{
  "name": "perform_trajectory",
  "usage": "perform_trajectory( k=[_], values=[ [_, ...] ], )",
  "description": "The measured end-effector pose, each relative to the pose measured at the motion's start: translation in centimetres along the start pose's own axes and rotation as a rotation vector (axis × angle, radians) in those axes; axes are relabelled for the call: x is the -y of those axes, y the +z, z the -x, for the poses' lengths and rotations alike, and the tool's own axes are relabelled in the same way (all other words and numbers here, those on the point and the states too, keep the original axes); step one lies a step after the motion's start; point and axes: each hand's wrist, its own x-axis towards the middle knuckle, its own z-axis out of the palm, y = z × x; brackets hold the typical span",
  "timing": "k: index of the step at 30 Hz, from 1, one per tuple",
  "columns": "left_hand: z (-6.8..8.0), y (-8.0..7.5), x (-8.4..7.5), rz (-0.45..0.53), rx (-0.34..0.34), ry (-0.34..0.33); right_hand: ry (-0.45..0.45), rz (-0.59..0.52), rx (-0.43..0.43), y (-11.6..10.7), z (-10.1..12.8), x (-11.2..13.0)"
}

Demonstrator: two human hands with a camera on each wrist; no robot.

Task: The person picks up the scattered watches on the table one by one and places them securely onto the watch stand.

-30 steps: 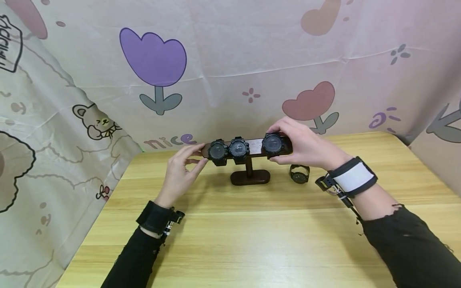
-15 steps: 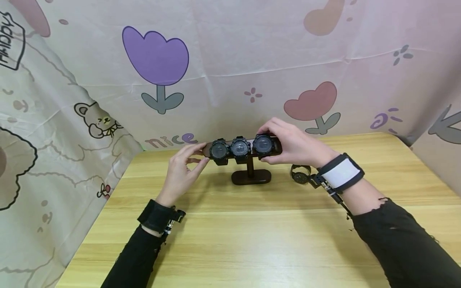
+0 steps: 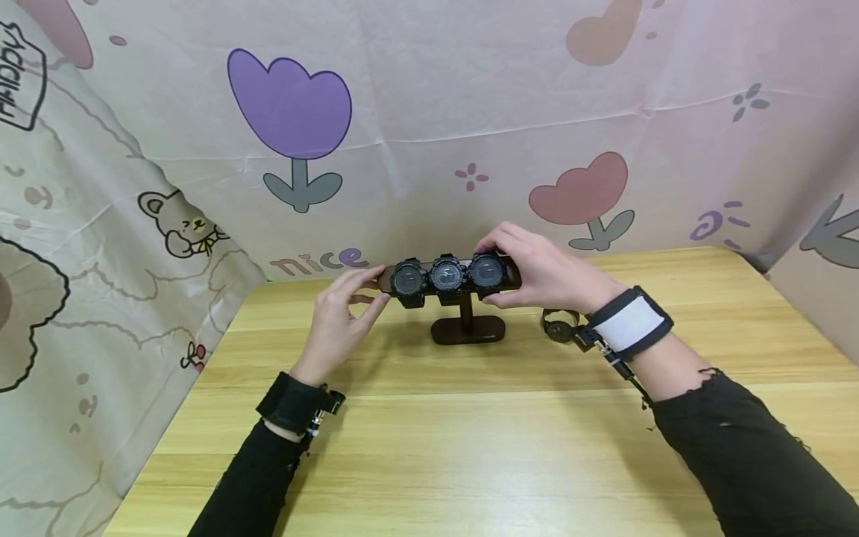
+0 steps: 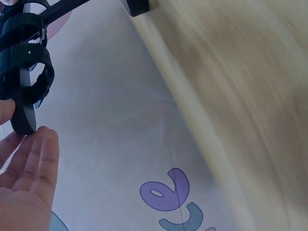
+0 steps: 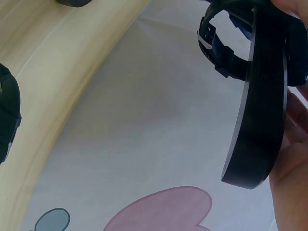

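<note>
A dark brown T-shaped watch stand stands toward the back of the table, carrying three black wristwatches side by side on its bar. Between thumb and fingers, my left hand pinches the bar's left end, beside the left watch. The middle watch sits close to it. My right hand grips the right watch by its top and bottom, right up beside the middle one. In the right wrist view the bar's bare end sticks out past that watch's looped strap.
Another black watch lies on the wooden table below my right wrist, partly covered by the wrist camera. Behind the table's back edge hangs a printed cloth, and more cloth covers the left side.
My right hand has slid the right watch leftward along the bar, closing the gap to the middle watch. Most of that movement came in the first half second. My left hand has kept its place.
</note>
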Motion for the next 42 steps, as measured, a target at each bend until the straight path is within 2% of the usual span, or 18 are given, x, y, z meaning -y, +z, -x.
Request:
perform_trajectory(
  k=[20, 42],
  values=[
    [-0.02, 0.10, 0.10, 0.016, -0.004, -0.014, 0.029, 0.003, 0.021, 0.26, 0.18, -0.12],
    [0.02, 0.06, 0.16, 0.013, -0.012, 0.004, 0.051, 0.013, 0.026, 0.18, 0.62, 0.04]
  ],
)
